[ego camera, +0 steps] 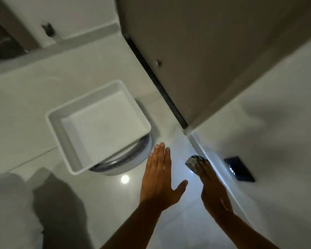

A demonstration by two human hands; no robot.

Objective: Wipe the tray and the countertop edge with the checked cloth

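At countertop edge [201, 141]: checked cloth [193, 163] is pressed along the ridge by right hand [212, 187].
Cloth is bunched under the fingers, likely for pressure. Left hand [159, 178] is held flat, empty, near tray [51, 121], which is propped on a metal bowl [144, 150].

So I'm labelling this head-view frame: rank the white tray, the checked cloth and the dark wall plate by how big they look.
1. white tray, by far
2. dark wall plate
3. checked cloth, bunched and partly hidden under the right hand, so its place against the plate is unsure
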